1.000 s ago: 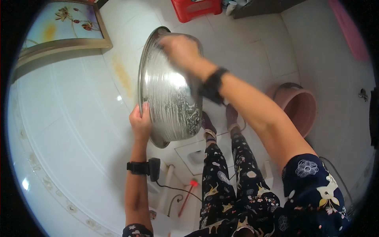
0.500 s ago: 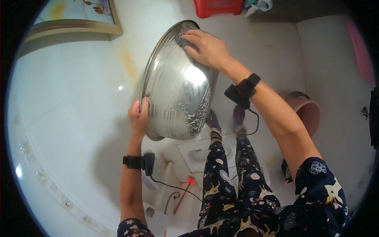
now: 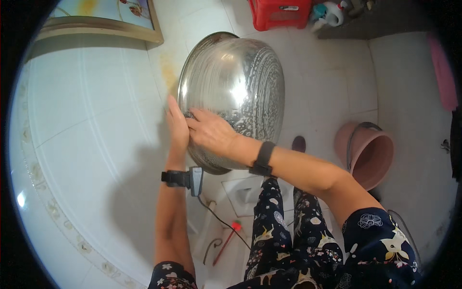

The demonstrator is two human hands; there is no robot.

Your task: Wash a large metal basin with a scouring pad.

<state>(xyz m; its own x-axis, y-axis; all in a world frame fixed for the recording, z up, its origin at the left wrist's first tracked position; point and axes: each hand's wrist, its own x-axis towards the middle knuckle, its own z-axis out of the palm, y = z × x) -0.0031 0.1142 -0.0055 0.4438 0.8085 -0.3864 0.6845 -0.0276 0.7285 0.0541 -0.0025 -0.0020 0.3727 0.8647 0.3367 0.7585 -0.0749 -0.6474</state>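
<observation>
A large shiny metal basin (image 3: 224, 72) is held up tilted, its outer side facing me and streaked with white suds. My left hand (image 3: 178, 126) grips its rim at the left, the fingers lying along the edge and partly behind it. Right beside it, my right hand (image 3: 211, 132) presses a dark grey scouring pad (image 3: 189, 115) against the basin's wall near the rim. Most of the pad is hidden under the fingers. Both wrists wear black straps, and a cable runs from the left one.
A pink bucket (image 3: 370, 159) stands on the floor at the right. At the far side are a red plastic stool (image 3: 279, 13) and a white bottle (image 3: 332, 14). A framed picture (image 3: 96, 26) is at the upper left. Below the basin are a floor toilet (image 3: 245, 195) and a red-headed stick (image 3: 228, 241).
My right hand has moved with the pad from the basin's far end down to the rim beside my left hand. The basin has turned, showing more of its sudsy base.
</observation>
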